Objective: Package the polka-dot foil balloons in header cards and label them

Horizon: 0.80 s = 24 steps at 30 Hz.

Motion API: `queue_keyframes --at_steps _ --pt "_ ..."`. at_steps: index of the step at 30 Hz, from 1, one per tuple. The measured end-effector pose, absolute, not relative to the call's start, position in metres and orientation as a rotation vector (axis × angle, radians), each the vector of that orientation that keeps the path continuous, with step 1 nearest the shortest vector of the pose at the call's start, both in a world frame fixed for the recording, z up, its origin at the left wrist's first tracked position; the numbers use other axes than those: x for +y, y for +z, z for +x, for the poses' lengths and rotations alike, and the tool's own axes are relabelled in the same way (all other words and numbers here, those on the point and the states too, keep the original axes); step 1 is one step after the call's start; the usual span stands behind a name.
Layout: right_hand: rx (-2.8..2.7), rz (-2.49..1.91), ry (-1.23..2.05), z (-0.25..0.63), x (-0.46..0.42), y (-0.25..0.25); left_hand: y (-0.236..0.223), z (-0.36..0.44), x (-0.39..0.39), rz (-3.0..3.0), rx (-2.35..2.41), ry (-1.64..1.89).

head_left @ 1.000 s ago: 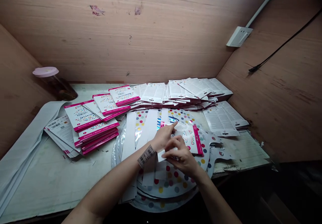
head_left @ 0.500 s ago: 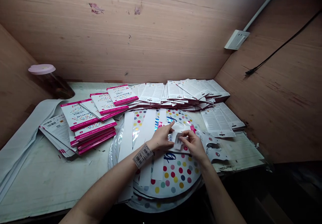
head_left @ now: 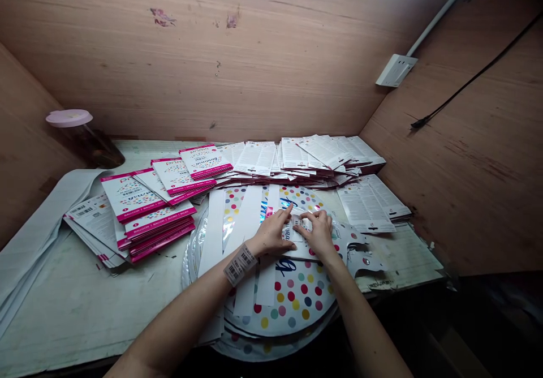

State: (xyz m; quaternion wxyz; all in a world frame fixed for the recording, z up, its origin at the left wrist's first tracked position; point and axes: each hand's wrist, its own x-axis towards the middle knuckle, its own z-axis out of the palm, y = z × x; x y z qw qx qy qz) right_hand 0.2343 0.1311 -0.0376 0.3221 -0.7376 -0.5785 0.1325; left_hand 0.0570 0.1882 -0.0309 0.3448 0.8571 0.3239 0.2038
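Note:
A white packet [head_left: 300, 250] lies on a pile of round, flat foil balloons [head_left: 292, 304] with coloured dots and blue lettering. My left hand [head_left: 274, 233] rests on the packet's left side, thumb and forefinger spread apart. A small label [head_left: 296, 222] lies on the packet between my hands. My right hand [head_left: 320, 233] is bent over it, thumb and forefinger at the label's right edge. Its other fingers are curled and partly hidden. A strip of barcode stickers [head_left: 240, 263] is stuck around my left wrist. White paper strips [head_left: 249, 219] lie across the balloons.
Pink-and-white balloon packets [head_left: 159, 222] are stacked at left. More packets [head_left: 314, 154], backs up, line the rear, with another stack [head_left: 367, 202] at right. A lidded bottle [head_left: 89, 140] stands at the back left. Wooden panels [head_left: 212, 55] enclose the table [head_left: 106, 310].
My right hand has brought the small label down and left onto the packet. It was held raised between thumb and forefinger before. My left hand has hardly moved.

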Motion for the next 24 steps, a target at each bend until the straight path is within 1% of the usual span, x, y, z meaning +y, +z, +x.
queue_keyframes --at_steps 5,9,11,13,16,21,24 --pt "-1.578 -2.221 0.124 0.241 0.152 -0.036 -0.029 0.055 0.186 2.194 0.834 0.519" --pt "-1.640 -2.302 0.064 0.243 0.162 -0.027 -0.030 0.055 0.189 2.286 0.816 0.528" --pt "-1.704 -2.263 0.043 0.242 0.147 -0.024 -0.026 0.056 0.197 2.378 0.785 0.476" --pt "-1.769 -2.225 0.003 0.239 0.120 -0.025 -0.018 0.059 0.206 2.444 0.769 0.348" --pt "-1.744 -2.220 -0.108 0.231 0.071 -0.041 -0.001 0.072 0.218 2.478 0.830 0.193" --pt "-1.607 -2.024 -0.305 0.225 0.033 -0.072 0.028 0.095 0.227 2.410 1.046 0.181" --pt "-1.480 -1.861 -0.318 0.230 0.031 -0.066 0.050 0.068 0.231 2.268 1.146 0.314"
